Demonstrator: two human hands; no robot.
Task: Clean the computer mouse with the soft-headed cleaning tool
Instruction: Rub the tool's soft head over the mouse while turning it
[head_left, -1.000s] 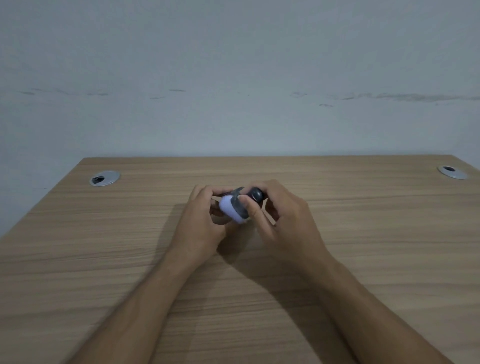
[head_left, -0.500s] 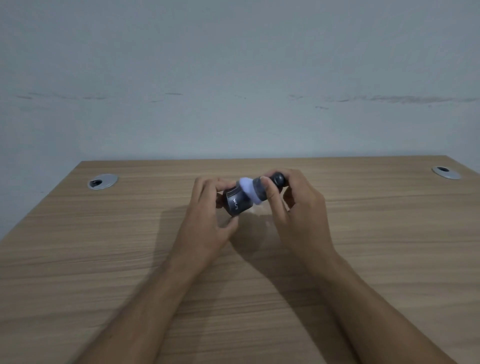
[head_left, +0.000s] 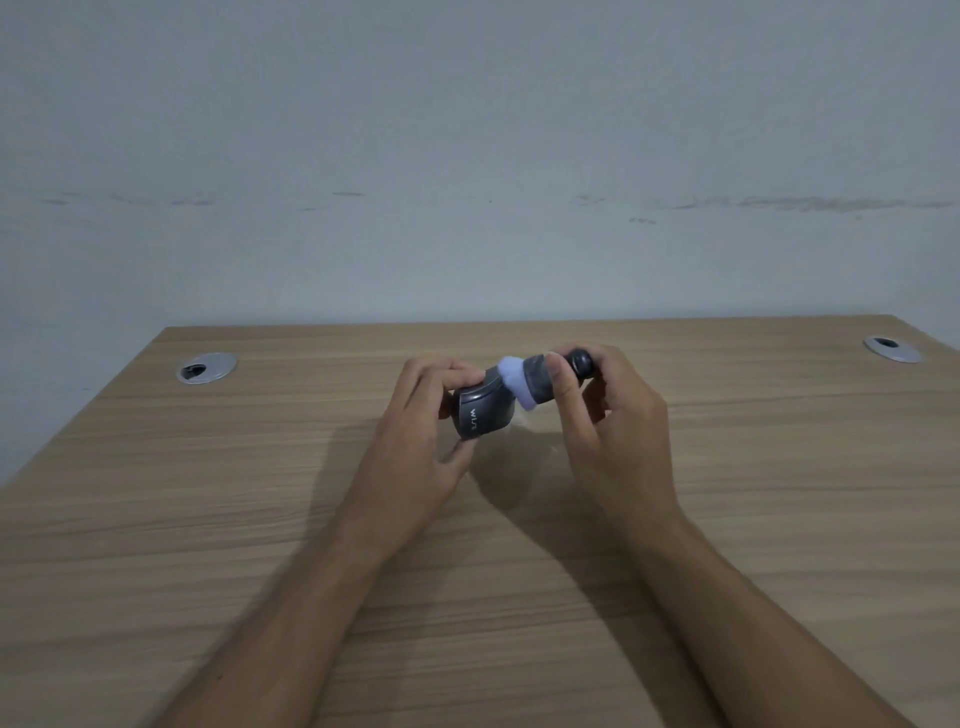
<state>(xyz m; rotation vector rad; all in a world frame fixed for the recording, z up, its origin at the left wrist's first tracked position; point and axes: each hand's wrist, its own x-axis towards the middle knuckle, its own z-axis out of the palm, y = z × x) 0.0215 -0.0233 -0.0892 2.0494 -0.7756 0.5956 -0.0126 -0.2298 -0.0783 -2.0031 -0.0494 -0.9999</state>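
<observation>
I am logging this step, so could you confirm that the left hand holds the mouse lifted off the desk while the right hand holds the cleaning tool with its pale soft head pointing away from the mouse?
One detail is wrong. In the head view the cleaning tool's soft head points toward the mouse and rests against it, not away. The rest stands: left hand holds the mouse off the desk, right hand holds the tool.

Mouse dark grey; tool head lilac – desk woodgrain

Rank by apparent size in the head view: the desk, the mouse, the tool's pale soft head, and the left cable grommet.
1. Desk, by far the largest.
2. Mouse, partly hidden by the left hand.
3. Left cable grommet, though it lies farther away.
4. Soft head.
The last two look close; their order is unsure.
</observation>
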